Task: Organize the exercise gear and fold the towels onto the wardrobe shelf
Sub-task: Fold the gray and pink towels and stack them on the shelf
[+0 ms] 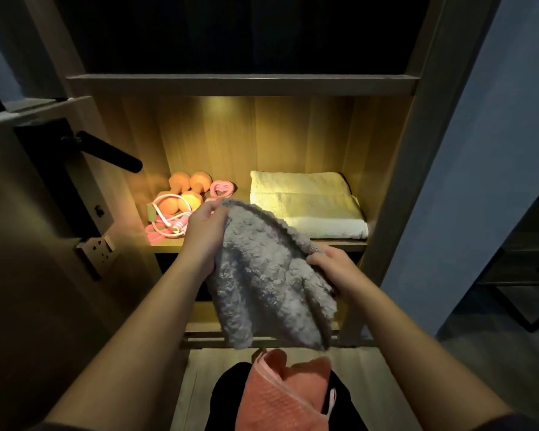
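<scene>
grey towel [262, 275] held in air in front of the wardrobe shelf [339, 242], left hand [204, 234] pinching its top corner, right hand [333, 264] gripping its right edge; folded cream towel [305, 203] at shelf's right end, orange dumbbells [184, 194] and pink jump rope [165, 223] at left end; pink towel [280, 393] lower down

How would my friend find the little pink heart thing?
Look at the lit wardrobe shelf. On its left side, the pink heart ring sits just right of the orange dumbbells. It's the only heart-shaped thing there.
</scene>
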